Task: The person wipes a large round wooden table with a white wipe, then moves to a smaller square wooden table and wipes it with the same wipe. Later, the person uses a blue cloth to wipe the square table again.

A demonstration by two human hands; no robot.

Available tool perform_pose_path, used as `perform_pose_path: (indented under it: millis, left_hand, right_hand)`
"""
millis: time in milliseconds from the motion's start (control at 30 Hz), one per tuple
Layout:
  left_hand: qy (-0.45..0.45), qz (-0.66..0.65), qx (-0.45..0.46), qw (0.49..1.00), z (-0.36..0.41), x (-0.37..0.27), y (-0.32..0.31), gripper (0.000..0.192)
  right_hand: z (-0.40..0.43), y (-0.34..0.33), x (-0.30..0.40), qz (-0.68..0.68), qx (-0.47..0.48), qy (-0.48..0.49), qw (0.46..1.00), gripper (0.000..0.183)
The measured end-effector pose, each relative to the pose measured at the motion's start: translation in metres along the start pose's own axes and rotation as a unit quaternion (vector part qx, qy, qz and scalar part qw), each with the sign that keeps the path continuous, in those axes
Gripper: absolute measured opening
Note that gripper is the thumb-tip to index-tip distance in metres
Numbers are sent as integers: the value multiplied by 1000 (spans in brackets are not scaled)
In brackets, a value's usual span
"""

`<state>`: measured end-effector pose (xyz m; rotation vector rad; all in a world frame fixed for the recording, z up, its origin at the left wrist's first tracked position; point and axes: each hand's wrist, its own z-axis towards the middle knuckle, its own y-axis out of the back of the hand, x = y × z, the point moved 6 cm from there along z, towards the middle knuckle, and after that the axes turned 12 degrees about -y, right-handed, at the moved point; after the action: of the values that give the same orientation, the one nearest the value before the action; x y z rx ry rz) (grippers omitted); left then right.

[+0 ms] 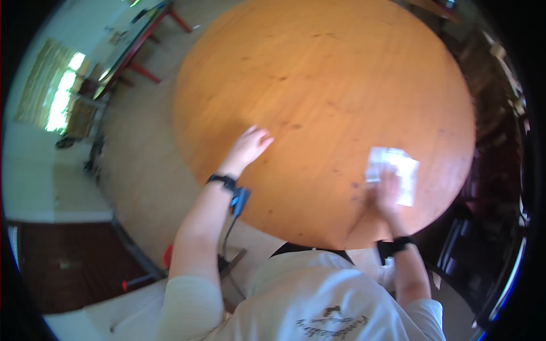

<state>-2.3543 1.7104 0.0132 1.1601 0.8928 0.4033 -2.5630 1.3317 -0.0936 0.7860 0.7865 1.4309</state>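
Observation:
My right hand [388, 189] rests on a few white sheets, seemingly paper [407, 172], near the right side of a round wooden table [315, 85]. The hand is blurred, and whether its fingers grip the sheets cannot be made out. Over the table's left part is my left hand [252, 145], its fingers loosely curled and nothing seen in them. Both wrists wear black bands; a small device with a cable hangs at the left one.
A long table with red legs [143, 72] stands at the upper left, near a bright window [64, 100]. Dark furniture [460, 251] is close by on the right. A cable [228, 234] runs down beside my left arm.

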Motion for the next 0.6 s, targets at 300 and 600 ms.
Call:
perform_pose_path:
  millis: [300,600]
  left_hand:
    - [136,26,120,983,-96,48,14,52]
    - [164,-49,30,985,-149,148,89,36]
  right_hand:
    - [123,-40,250,169,309,152,924,45]
    - [68,-47,-45,-80,340,-149,925,58]
